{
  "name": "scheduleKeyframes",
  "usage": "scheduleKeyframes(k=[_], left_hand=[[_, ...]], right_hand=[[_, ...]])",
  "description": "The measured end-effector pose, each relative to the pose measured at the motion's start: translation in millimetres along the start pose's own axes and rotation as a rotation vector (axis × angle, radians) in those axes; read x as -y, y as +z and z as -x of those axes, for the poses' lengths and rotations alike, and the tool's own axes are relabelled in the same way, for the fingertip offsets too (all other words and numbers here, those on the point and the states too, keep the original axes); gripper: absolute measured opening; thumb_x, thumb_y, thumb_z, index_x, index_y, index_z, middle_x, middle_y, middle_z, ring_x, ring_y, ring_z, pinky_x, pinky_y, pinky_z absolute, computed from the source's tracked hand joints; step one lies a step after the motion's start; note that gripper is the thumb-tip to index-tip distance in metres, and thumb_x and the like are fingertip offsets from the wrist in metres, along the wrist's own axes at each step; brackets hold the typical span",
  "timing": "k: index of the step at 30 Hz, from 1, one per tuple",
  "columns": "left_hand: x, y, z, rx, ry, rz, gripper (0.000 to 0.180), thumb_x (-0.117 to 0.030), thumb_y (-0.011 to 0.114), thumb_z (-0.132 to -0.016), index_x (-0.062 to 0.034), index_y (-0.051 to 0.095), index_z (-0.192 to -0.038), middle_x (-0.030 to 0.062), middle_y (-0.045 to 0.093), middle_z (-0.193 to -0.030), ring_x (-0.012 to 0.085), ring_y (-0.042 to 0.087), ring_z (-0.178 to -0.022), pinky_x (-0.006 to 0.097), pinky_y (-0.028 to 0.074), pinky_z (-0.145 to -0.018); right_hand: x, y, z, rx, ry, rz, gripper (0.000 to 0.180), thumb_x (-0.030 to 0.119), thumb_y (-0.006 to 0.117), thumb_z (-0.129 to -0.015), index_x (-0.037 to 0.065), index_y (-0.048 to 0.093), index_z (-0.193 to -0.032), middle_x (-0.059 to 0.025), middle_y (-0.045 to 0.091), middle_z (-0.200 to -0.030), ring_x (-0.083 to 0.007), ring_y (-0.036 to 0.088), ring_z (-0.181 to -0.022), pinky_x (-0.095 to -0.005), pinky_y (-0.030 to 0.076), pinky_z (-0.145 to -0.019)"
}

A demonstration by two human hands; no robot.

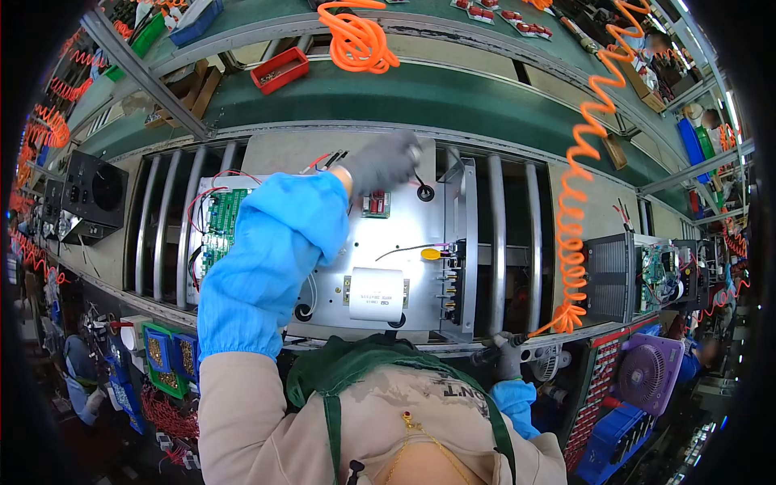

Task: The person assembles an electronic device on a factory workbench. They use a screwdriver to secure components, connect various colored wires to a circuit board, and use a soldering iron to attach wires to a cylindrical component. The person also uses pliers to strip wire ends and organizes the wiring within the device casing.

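A flat metal chassis (335, 279) lies across the rollers before me. My left hand (381, 164), in a grey glove, reaches over its far edge. The fingers are curled together and somewhat blurred; a small shiny bit shows at their tips, too small to name. Close by are a small board with red parts (376, 204) and a black cable in a round hole (425, 192). A white block-shaped capacitor (377, 293) sits on the near side. Low at the right, my gloved right hand (508, 356) closes round a dark air screwdriver (485, 354) joined to an orange coiled hose (572, 242).
Green circuit boards (225, 218) line the chassis's left end; an upright metal panel (465, 250) bounds its right. Another unit with a finned side (612, 275) stands farther right. Beyond the rollers runs a green belt (453, 101) with a red bin (280, 71). A second orange coil (356, 40) hangs overhead.
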State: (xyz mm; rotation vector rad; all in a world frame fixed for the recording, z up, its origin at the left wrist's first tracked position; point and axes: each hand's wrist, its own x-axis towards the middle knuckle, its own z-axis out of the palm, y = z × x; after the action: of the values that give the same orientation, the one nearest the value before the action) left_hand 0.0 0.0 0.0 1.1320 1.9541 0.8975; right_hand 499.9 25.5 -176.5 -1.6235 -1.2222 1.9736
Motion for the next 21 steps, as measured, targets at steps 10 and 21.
scheduleKeyframes(k=[10, 21], left_hand=[[-26.3, 55.1, -76.1, 0.007, 0.106, -0.070, 0.037, -0.035, 0.053, -0.090, -0.0005, 0.067, -0.095, 0.0104, 0.066, -0.086, 0.0181, 0.061, -0.069, 0.033, 0.052, -0.066], [-63.2, -54.8, 67.6, -0.317, 0.530, -0.036, 0.037, -0.036, 0.053, -0.090, -0.0044, 0.065, -0.105, 0.0139, 0.066, -0.094, 0.0236, 0.064, -0.089, 0.035, 0.049, -0.078]], right_hand=[[-88.9, -45.5, -17.6, -0.056, -0.096, 0.073, 0.025, -0.002, 0.063, -0.071, 0.003, 0.055, -0.094, -0.0094, 0.061, -0.077, -0.0203, 0.061, -0.064, -0.0352, 0.052, -0.057], [-80.5, -27.6, 22.4, -0.174, -0.211, 0.393, 0.038, 0.015, 0.067, -0.078, 0.002, 0.059, -0.113, -0.0036, 0.059, -0.090, -0.0116, 0.051, -0.078, -0.0283, 0.044, -0.073]])
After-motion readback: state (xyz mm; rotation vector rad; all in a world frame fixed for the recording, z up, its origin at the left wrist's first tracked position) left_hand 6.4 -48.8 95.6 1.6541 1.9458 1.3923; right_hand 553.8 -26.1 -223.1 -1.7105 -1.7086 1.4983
